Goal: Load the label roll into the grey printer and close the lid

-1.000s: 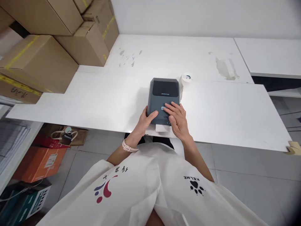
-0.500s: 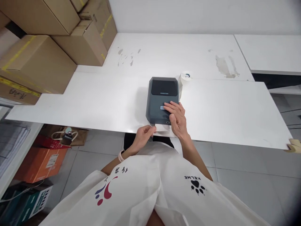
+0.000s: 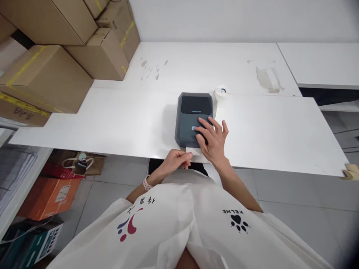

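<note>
A dark grey-green label printer [image 3: 189, 132] sits at the front edge of the white table. My right hand [image 3: 214, 144] rests over its right side with fingers spread, a fingertip at the small light button [image 3: 193, 128]. A short white paper label [image 3: 196, 151] sticks out of the printer's front. My left hand [image 3: 176, 160] is at the label's left end, thumb and fingers pinched together on it; part of the grip is hidden. Behind the printer to the right, a white label roll [image 3: 220, 93] stands with its strip running to the machine.
Several cardboard boxes [image 3: 53, 78] are stacked at the left on the white table [image 3: 126, 119]. Below, an orange box [image 3: 50, 198] and a paper bag [image 3: 95, 164] stand on the floor side. Something tan [image 3: 352, 171] lies at the table's right front corner.
My right hand's fingers have spread apart and lifted somewhat over the printer. My left hand has shifted a little to the right along the label.
</note>
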`<state>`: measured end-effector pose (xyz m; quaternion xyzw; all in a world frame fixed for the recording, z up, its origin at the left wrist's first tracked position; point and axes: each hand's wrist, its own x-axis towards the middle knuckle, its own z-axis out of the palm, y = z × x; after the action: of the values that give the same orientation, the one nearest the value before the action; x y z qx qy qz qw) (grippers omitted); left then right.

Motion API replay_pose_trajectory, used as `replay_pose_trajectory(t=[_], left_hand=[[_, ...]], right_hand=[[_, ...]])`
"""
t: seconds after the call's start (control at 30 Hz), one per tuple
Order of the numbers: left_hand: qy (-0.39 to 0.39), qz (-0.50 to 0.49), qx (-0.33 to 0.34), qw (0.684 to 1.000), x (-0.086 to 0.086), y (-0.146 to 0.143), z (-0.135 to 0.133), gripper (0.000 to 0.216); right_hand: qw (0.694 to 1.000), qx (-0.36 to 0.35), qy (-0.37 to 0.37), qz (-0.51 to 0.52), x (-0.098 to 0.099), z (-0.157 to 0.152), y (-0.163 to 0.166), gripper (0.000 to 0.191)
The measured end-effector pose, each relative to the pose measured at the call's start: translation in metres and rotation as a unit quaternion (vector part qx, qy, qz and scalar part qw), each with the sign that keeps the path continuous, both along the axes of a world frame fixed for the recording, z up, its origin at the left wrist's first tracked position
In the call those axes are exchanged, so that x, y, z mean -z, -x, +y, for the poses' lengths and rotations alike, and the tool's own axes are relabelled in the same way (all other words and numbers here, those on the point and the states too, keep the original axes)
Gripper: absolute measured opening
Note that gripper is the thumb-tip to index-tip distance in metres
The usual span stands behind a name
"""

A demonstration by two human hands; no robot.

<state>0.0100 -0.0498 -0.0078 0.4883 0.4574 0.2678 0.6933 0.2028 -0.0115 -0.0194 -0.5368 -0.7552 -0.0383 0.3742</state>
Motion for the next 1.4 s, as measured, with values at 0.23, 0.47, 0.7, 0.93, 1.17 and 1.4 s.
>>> replay_pose_trajectory(t=[0.23, 0.47, 0.7, 0.93, 1.17, 1.4], left_hand=[[-0.123, -0.028, -0.266, 0.956, -0.012, 0.028, 0.012, 0.052], [-0.149, 0.043, -0.329, 0.932, -0.002, 0.036, 0.057, 0.020], [-0.162, 0.159, -0.158, 0.961, 0.001, -0.006, 0.112, 0.077], [-0.183, 0.210, -0.167, 0.946, 0.008, -0.014, 0.126, 0.078], [-0.228, 0.254, -0.180, 0.922, 0.009, -0.014, 0.126, 0.067], [-0.230, 0.234, -0.194, 0.924, 0.015, -0.012, 0.129, 0.071]], right_hand=[[0.998, -0.041, 0.019, 0.051, -0.001, -0.012, -0.011, 0.049], [0.990, -0.016, -0.101, 0.100, -0.043, 0.034, 0.000, 0.074], [0.978, -0.008, -0.157, 0.136, -0.113, 0.138, -0.002, 0.067], [0.995, -0.006, -0.061, -0.075, -0.103, 0.125, 0.003, 0.046], [0.881, -0.111, 0.307, -0.343, -0.060, 0.119, 0.018, 0.044], [0.839, -0.309, 0.387, -0.227, -0.075, 0.127, -0.010, 0.057]])
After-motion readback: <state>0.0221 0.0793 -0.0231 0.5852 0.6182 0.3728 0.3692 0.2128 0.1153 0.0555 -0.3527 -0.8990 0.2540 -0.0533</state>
